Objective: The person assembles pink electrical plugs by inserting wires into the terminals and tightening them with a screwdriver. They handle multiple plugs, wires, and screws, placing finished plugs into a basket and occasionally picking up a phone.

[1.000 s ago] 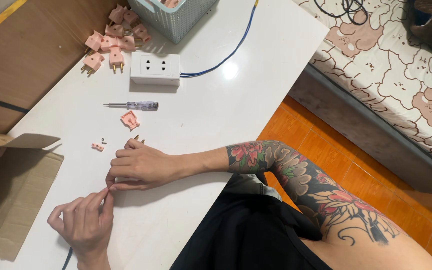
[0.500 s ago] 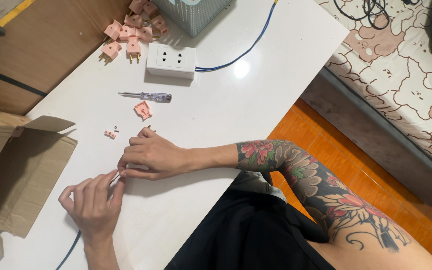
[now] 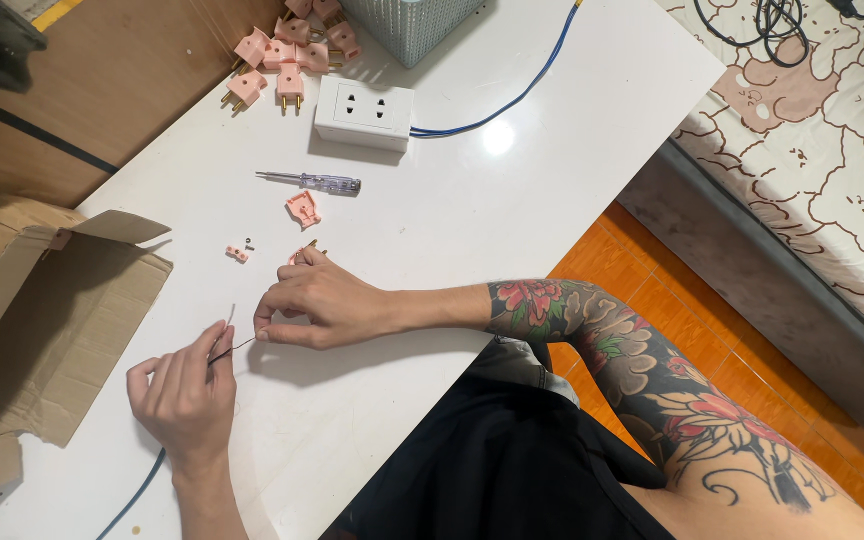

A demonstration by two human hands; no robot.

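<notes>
At the lower left of the frame, the left hand point(image 3: 184, 395) pinched the thin bare end of a blue cable point(image 3: 130, 497), which ran off the bottom edge; just right of it, the right hand point(image 3: 317, 300) had its fingertips pressed together on the same fine wire point(image 3: 235, 346), so the two hands met near the middle left of the white bench point(image 3: 472, 220). As far as could be judged, the work on a plug was only partly done: a pink plug half point(image 3: 302, 209) lay opened above the right hand, a small pink piece point(image 3: 237, 254) with a tiny screw beside it lay to the left, and a brass-pronged part point(image 3: 304, 250) peeked out just beyond the knuckles, so the wire had not yet been fixed into the plug and the shell remained to be closed. A screwdriver point(image 3: 314, 182) with a clear handle lay untouched higher up, near a white socket block point(image 3: 364, 112) whose own blue lead point(image 3: 512, 95) ran toward the top of the frame. At the upper left of the bench sat a heap of whole pink plugs point(image 3: 287, 55), apparently finished or waiting; which could not be told. An open cardboard box point(image 3: 47, 320) at the left edge showed nothing inside, and the contents of the grey basket point(image 3: 407, 22) at the top were out of view.
</notes>
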